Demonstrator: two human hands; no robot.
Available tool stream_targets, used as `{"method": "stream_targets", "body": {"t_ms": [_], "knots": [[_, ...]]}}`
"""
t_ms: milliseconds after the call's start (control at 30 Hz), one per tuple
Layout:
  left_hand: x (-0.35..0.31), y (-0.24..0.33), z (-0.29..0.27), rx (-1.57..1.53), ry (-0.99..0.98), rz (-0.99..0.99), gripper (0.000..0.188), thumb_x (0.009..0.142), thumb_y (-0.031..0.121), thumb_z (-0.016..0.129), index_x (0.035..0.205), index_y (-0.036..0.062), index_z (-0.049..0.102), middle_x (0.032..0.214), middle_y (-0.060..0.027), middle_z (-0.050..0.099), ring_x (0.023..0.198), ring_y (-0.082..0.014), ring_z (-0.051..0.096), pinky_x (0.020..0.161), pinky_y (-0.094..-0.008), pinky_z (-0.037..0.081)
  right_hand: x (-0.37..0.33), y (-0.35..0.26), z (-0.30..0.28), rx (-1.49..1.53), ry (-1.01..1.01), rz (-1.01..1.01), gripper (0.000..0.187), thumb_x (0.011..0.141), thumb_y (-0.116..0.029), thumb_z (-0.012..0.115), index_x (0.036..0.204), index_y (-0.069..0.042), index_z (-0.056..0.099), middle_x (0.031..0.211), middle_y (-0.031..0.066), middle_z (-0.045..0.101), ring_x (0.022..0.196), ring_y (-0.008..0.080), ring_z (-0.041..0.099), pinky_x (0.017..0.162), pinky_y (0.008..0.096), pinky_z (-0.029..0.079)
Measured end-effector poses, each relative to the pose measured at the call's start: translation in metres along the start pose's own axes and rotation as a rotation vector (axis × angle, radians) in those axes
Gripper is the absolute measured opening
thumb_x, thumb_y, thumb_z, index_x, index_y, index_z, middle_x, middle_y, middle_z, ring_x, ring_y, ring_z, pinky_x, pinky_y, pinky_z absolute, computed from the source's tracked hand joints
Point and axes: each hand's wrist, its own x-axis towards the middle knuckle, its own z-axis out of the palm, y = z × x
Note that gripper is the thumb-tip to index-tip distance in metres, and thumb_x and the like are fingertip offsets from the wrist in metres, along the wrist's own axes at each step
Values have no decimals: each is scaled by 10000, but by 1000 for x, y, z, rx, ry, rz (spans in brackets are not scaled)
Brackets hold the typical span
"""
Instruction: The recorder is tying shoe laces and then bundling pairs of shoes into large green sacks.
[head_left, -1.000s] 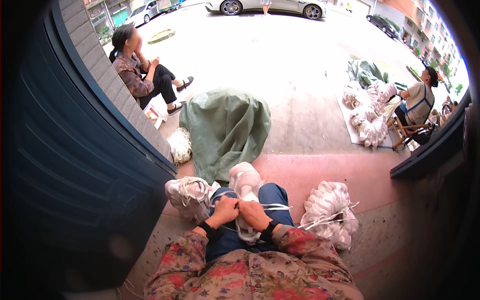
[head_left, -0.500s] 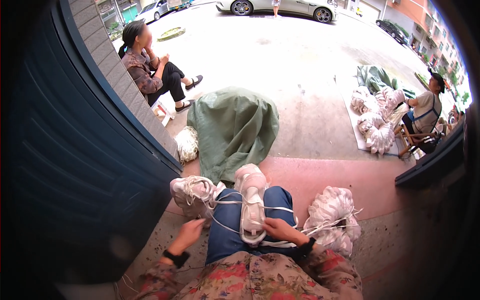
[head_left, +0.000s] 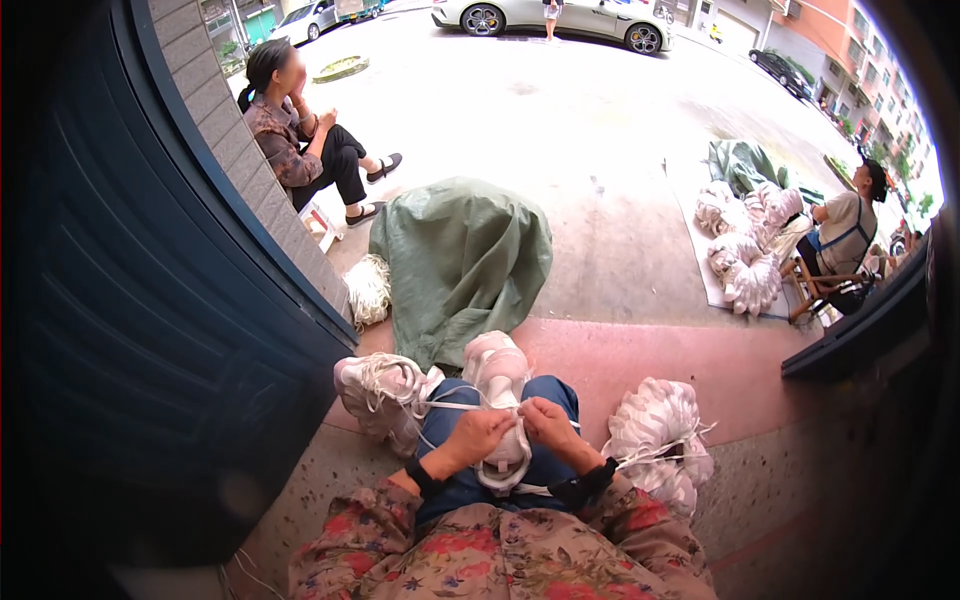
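The doorway floor is a pink strip (head_left: 680, 345) with speckled grey floor (head_left: 320, 470) nearer the person, and beyond it sunlit pavement (head_left: 600, 140) runs out to a pale car (head_left: 590, 18). A dark blue door (head_left: 170, 330) fills the left, beside a tiled wall (head_left: 215, 130); a dark frame (head_left: 850, 330) bounds the right.

The shoe (head_left: 498, 368), pale pink, lies lengthwise on the person's lap, its toe end pointing away, between the knees. Over it the left hand (head_left: 480, 435) and right hand (head_left: 548, 423) are drawn in narrow, fingers bent and pinching the white lace (head_left: 450, 404), close together.

Just left of the knees sits a bundle of shoes (head_left: 385, 390), and to the right, a little apart, a ring of shoes (head_left: 655, 440). A green sheet (head_left: 455, 260) stands draped just ahead, closing off the way forward, with a hank (head_left: 368, 288) of white cord against its left side. Pink floor spreads between the sheet and the right frame.

Two seated people, one at left (head_left: 300, 150) and one at right (head_left: 845, 225), flank the pavement. Whatever the sheet covers is hidden. The hands cover part of the shoe, the exact fingertip hold is too small to make out, the car is cut by the top edge, and the corners sink into black.
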Motion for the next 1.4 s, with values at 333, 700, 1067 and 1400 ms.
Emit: {"method": "stream_targets", "body": {"t_ms": [333, 700, 1067, 1400], "knots": [[-2, 24, -9, -467, 201, -486, 201, 827, 172, 562, 858, -22, 604, 616, 18, 544, 559, -17, 467, 496, -188, 383, -7, -8, 15, 220, 84, -37, 268, 870, -226, 470, 1010, -29, 587, 863, 6, 542, 812, 87, 488, 720, 226, 378], [8, 26, -5, -234, 307, -394, 193, 793, 178, 549, 745, -4, 590, 544, -117, 536, 476, -146, 498, 466, -294, 388, 3, -29, 35, 126, 95, -226, 303, 865, -176, 495, 1042, 64, 544, 743, -42, 460, 655, 36, 380, 608, 174, 320], [-10, 25, -2, -249, 281, -401, 164, 809, 135, 561, 815, -24, 599, 579, 14, 527, 529, -27, 430, 475, -206, 365, -5, -11, 41, 168, 95, -225, 265, 861, -164, 522, 1032, 35, 562, 850, 8, 556, 782, 67, 483, 699, 194, 391], [-11, 24, -6, -305, 215, -444, 165, 815, 141, 562, 840, -18, 598, 587, 18, 520, 532, -27, 434, 474, -196, 360, -2, -8, 38, -127, 167, -288, 247, 845, -163, 538, 982, 38, 583, 780, 58, 598, 740, 90, 525, 666, 218, 419]]}}
